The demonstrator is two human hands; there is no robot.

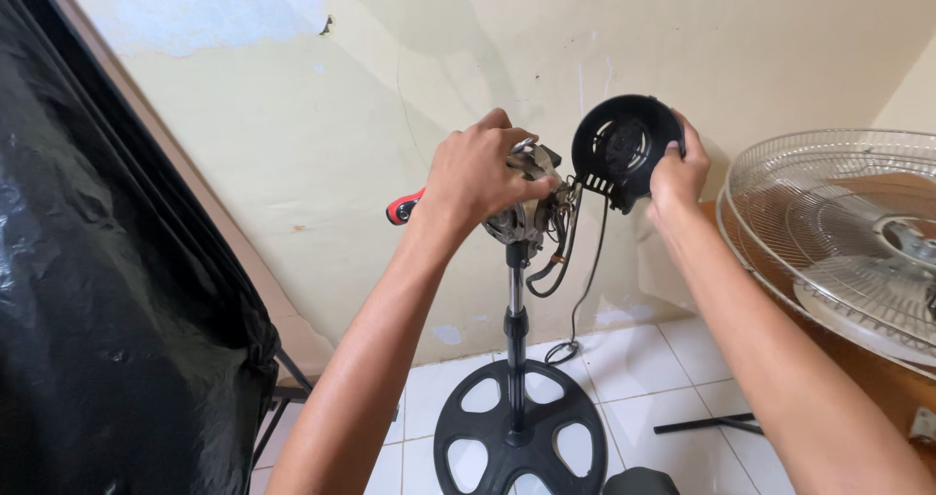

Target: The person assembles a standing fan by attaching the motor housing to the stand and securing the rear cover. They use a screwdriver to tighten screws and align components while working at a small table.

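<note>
Fan motor (pixel 526 207) under left hand (pixel 475 178); right hand (pixel 678 173) holds black cover (pixel 619 149).

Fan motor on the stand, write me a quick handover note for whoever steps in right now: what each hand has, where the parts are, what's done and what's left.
Left hand: gripping the bare fan motor on top of the stand pole, with a red-handled tool sticking out behind it.
Right hand: holding the black rear motor cover, off the motor and beside it.
Wire fan guard lies on the surface at right. Round black base is on the tiled floor; the power cord hangs down to it.
Done: guard and motor cover are off, wiring is exposed.
Left: cover and guard are not yet back on.
</note>
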